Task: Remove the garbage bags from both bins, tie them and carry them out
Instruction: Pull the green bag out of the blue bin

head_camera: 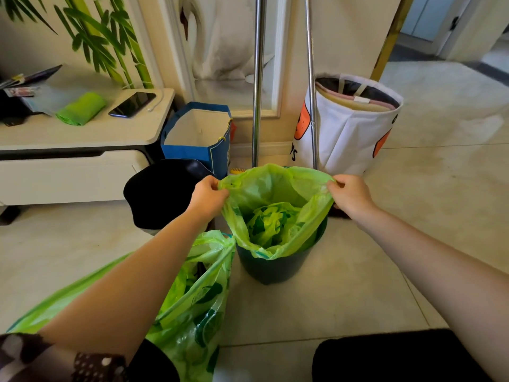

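A dark green bin (pixel 271 267) stands on the tiled floor at centre, lined with a light green garbage bag (pixel 278 199) that holds crumpled green waste. My left hand (pixel 207 194) pinches the bag's left rim and my right hand (pixel 349 194) pinches its right rim, both lifted above the bin's edge. A second green garbage bag (pixel 192 299), full and out of its bin, lies on the floor under my left forearm. A black bin (pixel 159 194) sits to the left, behind my left hand.
A blue paper bag (pixel 198 133) and a white fabric basket (pixel 352 125) stand against the wall, with two metal poles (pixel 257 78) between them. A low white cabinet (pixel 77 150) on the left carries a phone (pixel 132 104) and a roll of green bags (pixel 81 108). A doorway opens at top right.
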Tool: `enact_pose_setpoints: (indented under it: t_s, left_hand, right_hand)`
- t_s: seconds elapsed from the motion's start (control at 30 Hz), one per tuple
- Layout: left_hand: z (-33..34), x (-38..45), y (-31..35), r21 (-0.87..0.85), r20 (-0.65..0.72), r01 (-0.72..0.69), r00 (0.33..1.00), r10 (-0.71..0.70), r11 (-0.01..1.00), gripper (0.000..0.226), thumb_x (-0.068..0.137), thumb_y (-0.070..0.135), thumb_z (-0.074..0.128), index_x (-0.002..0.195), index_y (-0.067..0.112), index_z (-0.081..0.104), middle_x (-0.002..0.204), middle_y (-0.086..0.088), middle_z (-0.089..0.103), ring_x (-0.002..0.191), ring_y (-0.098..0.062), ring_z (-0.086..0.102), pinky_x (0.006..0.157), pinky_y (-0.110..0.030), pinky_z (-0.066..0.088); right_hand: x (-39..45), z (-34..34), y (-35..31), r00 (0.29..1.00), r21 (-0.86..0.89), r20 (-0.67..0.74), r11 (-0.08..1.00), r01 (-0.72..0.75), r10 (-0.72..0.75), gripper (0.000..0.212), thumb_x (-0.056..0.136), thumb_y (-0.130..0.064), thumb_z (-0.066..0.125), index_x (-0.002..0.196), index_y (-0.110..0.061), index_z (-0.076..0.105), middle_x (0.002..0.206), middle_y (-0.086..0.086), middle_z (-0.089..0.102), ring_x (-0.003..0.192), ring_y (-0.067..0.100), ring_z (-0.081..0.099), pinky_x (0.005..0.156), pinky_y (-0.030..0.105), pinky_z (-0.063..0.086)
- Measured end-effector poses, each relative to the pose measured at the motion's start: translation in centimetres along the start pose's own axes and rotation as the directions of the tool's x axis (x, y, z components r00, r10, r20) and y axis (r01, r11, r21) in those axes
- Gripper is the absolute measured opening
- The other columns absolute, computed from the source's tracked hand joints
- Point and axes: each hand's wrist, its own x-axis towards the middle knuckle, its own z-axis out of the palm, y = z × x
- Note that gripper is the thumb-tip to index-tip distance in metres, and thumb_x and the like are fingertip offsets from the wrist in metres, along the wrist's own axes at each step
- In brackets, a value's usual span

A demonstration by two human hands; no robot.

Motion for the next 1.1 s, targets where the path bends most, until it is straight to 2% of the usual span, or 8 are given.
enact_pose_setpoints:
  t_s: [0.1,0.23,0.37,0.53,0.63,0.83,0.9,1.1]
  left_hand:
    - [-2.0,0.0,-0.8,-0.010,-0.083,0.058,0.995,-0.058,0.998,0.011,0.086,0.007,0.056,0.080,0.017,0.054,0.094,-0.019,0.064,0.084,-0.034,0.068,0.071,-0.046,0.061]
    - [-5.1,0.6,-1.5,-0.095,-0.172,0.147,0.972,-0.162,0.985,0.011,0.092,0.008,0.051,0.084,0.014,0.055,0.093,-0.018,0.059,0.068,-0.027,0.064,0.049,-0.031,0.057]
    - [-5.6,-0.5,-1.4,-0.072,-0.053,0.265,0.962,-0.269,0.962,0.021,0.095,0.007,0.047,0.116,0.009,0.048,0.095,-0.016,0.058,0.064,-0.032,0.067,0.048,-0.035,0.058]
    - [-5.3,-2.2,-0.8,0.000,0.119,0.269,0.956,-0.267,0.963,0.042,0.098,0.001,0.035,0.138,0.012,0.040,0.098,-0.024,0.066,0.062,-0.034,0.069,0.040,-0.033,0.056]
    - [-5.0,-2.7,-0.2,0.052,0.195,0.245,0.948,-0.251,0.968,0.035,0.097,-0.006,0.033,0.123,0.001,0.056,0.095,-0.024,0.068,0.068,-0.033,0.070,0.052,-0.039,0.061]
    - [-4.3,-4.0,2.2,-0.102,0.218,0.147,0.968,-0.122,0.984,0.025,0.096,-0.005,0.043,0.106,-0.003,0.066,0.089,-0.020,0.067,0.074,-0.027,0.067,0.057,-0.031,0.061]
    - [-3.8,-4.5,2.8,-0.130,0.221,0.135,0.970,-0.104,0.982,0.025,0.096,-0.006,0.042,0.098,-0.002,0.066,0.089,-0.020,0.065,0.075,-0.025,0.066,0.060,-0.031,0.061]
    - [-4.0,-5.2,5.6,-0.450,0.120,0.057,0.993,-0.003,0.891,0.020,0.096,-0.004,0.043,0.097,0.003,0.062,0.087,-0.013,0.064,0.076,-0.023,0.065,0.067,-0.033,0.058]
  right_hand:
    - [-0.3,-1.3,0.4,0.995,-0.024,-0.086,0.999,-0.049,0.046,0.026,0.086,-0.015,0.049,0.079,0.004,0.065,0.078,0.029,0.065,0.076,0.044,0.062,0.072,0.054,0.056]
    - [-0.5,-3.4,0.8,0.973,-0.017,-0.164,0.986,-0.165,0.160,0.026,0.092,-0.012,0.039,0.076,-0.003,0.058,0.083,0.023,0.063,0.066,0.038,0.066,0.029,0.021,0.045]
    - [-1.2,-3.9,0.3,0.974,-0.078,-0.146,0.980,-0.184,0.171,0.027,0.094,-0.015,0.037,0.088,-0.004,0.060,0.092,0.025,0.065,0.062,0.037,0.069,0.033,0.030,0.052]
    - [-2.8,-4.5,0.7,0.874,-0.220,0.194,0.888,-0.403,0.445,0.019,0.081,0.004,0.056,0.099,0.005,0.062,0.071,0.016,0.065,0.064,0.035,0.071,0.064,0.047,0.060]
    - [-3.7,-4.7,0.7,0.781,-0.010,0.376,0.844,-0.536,0.499,0.019,0.092,0.003,0.042,0.100,0.005,0.060,0.055,0.018,0.066,0.042,0.027,0.066,0.046,0.040,0.057]
    - [-3.6,-5.3,-1.8,0.935,0.509,0.226,0.786,-0.352,0.272,0.024,0.091,0.007,0.044,0.084,-0.004,0.063,0.082,0.012,0.068,0.062,0.021,0.069,0.045,0.028,0.057]
    - [-3.6,-5.3,-2.5,0.962,0.547,0.124,0.792,-0.272,0.244,0.025,0.089,0.010,0.045,0.078,-0.004,0.063,0.084,0.013,0.067,0.072,0.024,0.067,0.050,0.023,0.058]
    - [-4.0,-6.0,-6.0,0.992,0.592,-0.112,0.806,0.015,0.064,0.025,0.091,0.007,0.050,0.113,0.006,0.063,0.096,0.010,0.065,0.090,0.024,0.066,0.081,0.024,0.055]
